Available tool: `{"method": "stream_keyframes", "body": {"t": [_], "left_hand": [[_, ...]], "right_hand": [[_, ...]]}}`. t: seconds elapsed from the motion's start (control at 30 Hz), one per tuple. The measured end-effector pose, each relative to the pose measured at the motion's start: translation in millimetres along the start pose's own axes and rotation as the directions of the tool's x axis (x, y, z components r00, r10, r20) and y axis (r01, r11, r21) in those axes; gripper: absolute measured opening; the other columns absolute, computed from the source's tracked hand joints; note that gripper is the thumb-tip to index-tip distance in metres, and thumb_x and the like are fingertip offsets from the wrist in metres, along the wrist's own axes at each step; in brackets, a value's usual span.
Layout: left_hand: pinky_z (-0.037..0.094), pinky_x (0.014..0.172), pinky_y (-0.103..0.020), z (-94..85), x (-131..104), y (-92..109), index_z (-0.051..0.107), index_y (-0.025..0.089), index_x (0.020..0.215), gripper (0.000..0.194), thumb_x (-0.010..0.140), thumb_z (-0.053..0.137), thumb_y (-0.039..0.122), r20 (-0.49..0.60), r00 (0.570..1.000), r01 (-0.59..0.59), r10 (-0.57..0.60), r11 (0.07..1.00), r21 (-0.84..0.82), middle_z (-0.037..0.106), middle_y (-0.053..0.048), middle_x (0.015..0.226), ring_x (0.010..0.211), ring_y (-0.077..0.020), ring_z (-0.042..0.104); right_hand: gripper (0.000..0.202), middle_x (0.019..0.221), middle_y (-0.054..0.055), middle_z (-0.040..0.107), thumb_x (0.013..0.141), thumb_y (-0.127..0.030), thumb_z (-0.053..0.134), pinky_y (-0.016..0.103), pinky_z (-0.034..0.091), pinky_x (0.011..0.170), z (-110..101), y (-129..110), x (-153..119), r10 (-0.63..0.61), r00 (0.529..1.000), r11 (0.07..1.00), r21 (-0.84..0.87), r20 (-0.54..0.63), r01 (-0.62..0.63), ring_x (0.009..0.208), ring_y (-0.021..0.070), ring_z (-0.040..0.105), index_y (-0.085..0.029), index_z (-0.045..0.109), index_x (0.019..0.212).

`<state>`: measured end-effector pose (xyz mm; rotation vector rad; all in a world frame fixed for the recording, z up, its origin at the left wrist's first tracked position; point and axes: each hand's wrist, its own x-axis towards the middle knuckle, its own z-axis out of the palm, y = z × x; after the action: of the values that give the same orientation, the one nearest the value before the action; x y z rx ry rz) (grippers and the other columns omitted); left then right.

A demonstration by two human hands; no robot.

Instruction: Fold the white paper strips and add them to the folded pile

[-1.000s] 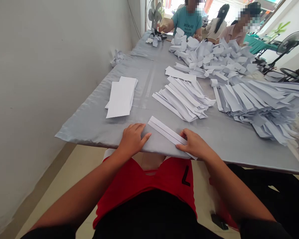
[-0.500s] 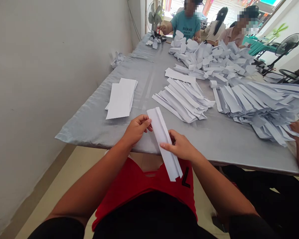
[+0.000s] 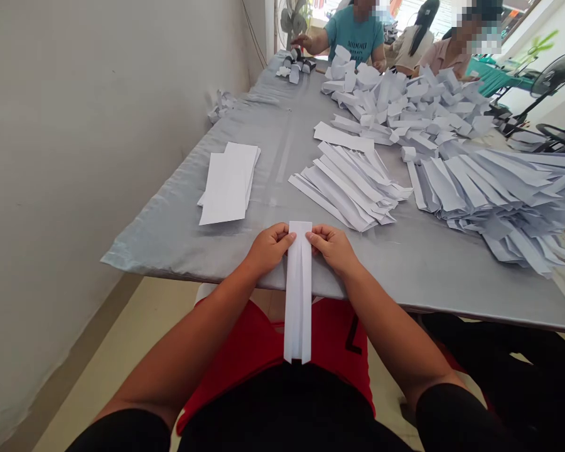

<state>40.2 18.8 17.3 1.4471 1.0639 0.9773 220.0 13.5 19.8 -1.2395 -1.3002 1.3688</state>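
Observation:
A long white folded paper strip (image 3: 299, 295) hangs over the table's near edge, its two long sides folded in toward the middle. My left hand (image 3: 270, 248) pinches its left edge near the top, thumb on the front. On the opposite edge, at the same height, my right hand (image 3: 332, 248) is closed on the strip too. Beyond my left hand lies a small stack of flat white paper sheets (image 3: 228, 185). A fanned pile of folded paper strips (image 3: 351, 188) is just past my right hand.
The table (image 3: 169, 245) has a grey cloth and meets the wall at left. A bigger pile of folded strips (image 3: 489, 194) lies at right, with a heap of loose folded papers (image 3: 400, 103) behind. Several people sit around, including one in a teal shirt (image 3: 355, 41).
The slanted paper strip has turned upright and straight before me. My right hand has moved up to its top end, level with my left, and the folded sides now face me.

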Motion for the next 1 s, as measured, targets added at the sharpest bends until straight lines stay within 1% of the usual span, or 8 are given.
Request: {"method": "stream_keyframes", "body": {"t": [0.13,0.33,0.43,0.53,0.7,0.77,0.9,1.0], "left_hand": [[0.044,0.060,-0.028,-1.2,-3.3,-0.3,0.055,0.021,0.069,0.028,0.078,0.059,0.046,0.018,1.000,0.015,-0.015,1.000,0.022,0.054,0.004,0.061,0.060,-0.0141,0.051],[0.044,0.065,-0.029,-2.8,-7.2,2.8,0.052,0.022,0.062,0.028,0.080,0.057,0.044,0.003,1.000,-0.006,0.006,0.997,0.073,0.052,0.004,0.061,0.062,-0.0143,0.050],[0.045,0.066,-0.030,-3.7,-8.0,0.8,0.063,0.022,0.077,0.022,0.079,0.059,0.044,0.009,1.000,-0.007,0.006,1.000,0.030,0.052,0.004,0.063,0.064,-0.0151,0.052],[0.047,0.066,-0.029,-4.1,-9.2,-0.1,0.067,0.024,0.095,0.025,0.079,0.061,0.042,0.000,1.000,-0.017,0.017,0.999,-0.038,0.053,0.005,0.064,0.063,-0.0148,0.053],[0.048,0.069,-0.030,-4.8,-11.5,4.0,0.069,0.023,0.080,0.015,0.078,0.060,0.035,-0.026,1.000,-0.005,0.004,1.000,-0.028,0.059,0.002,0.070,0.067,-0.0149,0.054],[0.048,0.068,-0.031,-5.5,-11.8,5.1,0.070,0.023,0.079,0.018,0.077,0.057,0.035,-0.038,0.999,0.013,-0.014,0.999,-0.030,0.061,0.001,0.070,0.067,-0.0157,0.054],[0.048,0.067,-0.031,-5.9,-11.4,4.5,0.071,0.021,0.080,0.026,0.080,0.059,0.044,-0.043,0.999,0.005,-0.006,1.000,-0.028,0.061,0.001,0.068,0.066,-0.0162,0.055],[0.047,0.067,-0.030,-5.3,-10.6,1.9,0.070,0.022,0.092,0.027,0.078,0.065,0.044,-0.040,0.999,-0.018,0.017,0.999,-0.028,0.060,0.002,0.072,0.067,-0.0151,0.055]], "right_hand": [[0.043,0.062,-0.005,0.062,0.066,-0.056,0.078,0.028,0.047,0.059,-3.1,1.4,-1.6,0.001,1.000,0.999,0.039,0.018,-0.001,0.057,0.0121,0.053,-0.021,0.065,0.086],[0.036,0.057,-0.008,0.055,0.070,-0.051,0.074,0.029,0.047,0.060,-5.5,-0.7,-5.2,-0.037,0.998,0.999,0.011,0.048,0.037,0.055,0.0121,0.052,-0.023,0.061,0.089],[0.033,0.057,-0.008,0.054,0.071,-0.051,0.071,0.029,0.046,0.060,-5.5,0.1,-5.8,-0.053,0.998,0.998,-0.029,0.042,0.054,0.056,0.0127,0.051,-0.024,0.061,0.088],[0.028,0.059,-0.007,0.055,0.074,-0.048,0.068,0.029,0.045,0.061,-5.3,0.4,-6.6,-0.068,0.996,0.996,-0.052,0.050,0.071,0.058,0.0130,0.051,-0.024,0.063,0.088],[0.020,0.067,-0.003,0.060,0.072,-0.041,0.067,0.031,0.048,0.066,-5.4,-3.5,-9.0,-0.027,0.999,1.000,-0.003,0.032,0.027,0.064,0.0140,0.054,-0.023,0.068,0.080],[0.023,0.069,-0.001,0.063,0.072,-0.044,0.069,0.031,0.049,0.068,-5.4,-4.6,-9.2,-0.015,0.999,0.999,0.035,0.036,0.014,0.066,0.0144,0.056,-0.022,0.068,0.078],[0.036,0.072,-0.001,0.065,0.067,-0.052,0.078,0.031,0.050,0.069,-4.8,-3.9,-8.0,-0.028,0.998,0.999,0.044,0.057,0.025,0.070,0.0149,0.059,-0.021,0.069,0.083],[0.045,0.071,-0.002,0.064,0.065,-0.057,0.081,0.031,0.051,0.069,-4.5,-2.6,-6.7,-0.042,0.998,0.998,0.046,0.045,0.040,0.069,0.0146,0.059,-0.022,0.068,0.088]]}}
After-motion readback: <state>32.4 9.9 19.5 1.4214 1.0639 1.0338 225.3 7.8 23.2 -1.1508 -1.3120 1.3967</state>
